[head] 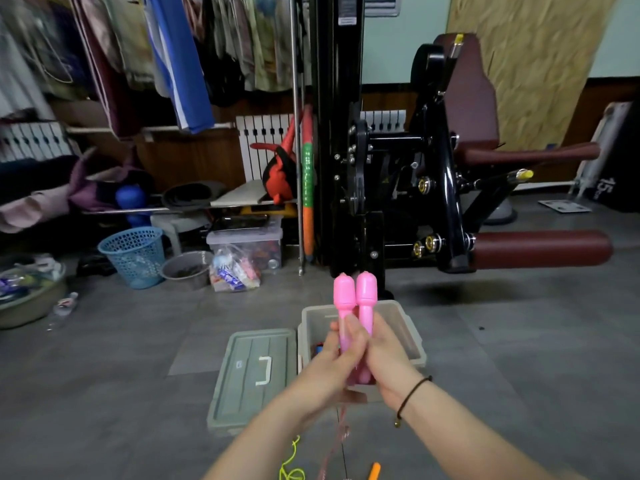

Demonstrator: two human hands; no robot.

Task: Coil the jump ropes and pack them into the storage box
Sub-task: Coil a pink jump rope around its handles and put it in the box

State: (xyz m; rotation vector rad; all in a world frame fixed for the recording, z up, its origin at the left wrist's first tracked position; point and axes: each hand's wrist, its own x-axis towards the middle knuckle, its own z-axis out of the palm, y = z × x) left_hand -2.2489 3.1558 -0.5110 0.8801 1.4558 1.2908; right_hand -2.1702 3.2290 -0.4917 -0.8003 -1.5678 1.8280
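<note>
Left hand [330, 367] and right hand [389, 362] each curl their fingers round the pink handles [355, 292], held upright and side by side above the open box [412, 341], probably to pair them before coiling. The pink rope [341, 434] hangs uncoiled below. The lid [256, 372] lies just left of the box. A yellow rope [292, 469] lies on the floor.

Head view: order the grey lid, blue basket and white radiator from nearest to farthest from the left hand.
1. grey lid, on the floor just left of the left hand.
2. blue basket, farther back on the left.
3. white radiator, against the back wall.
</note>
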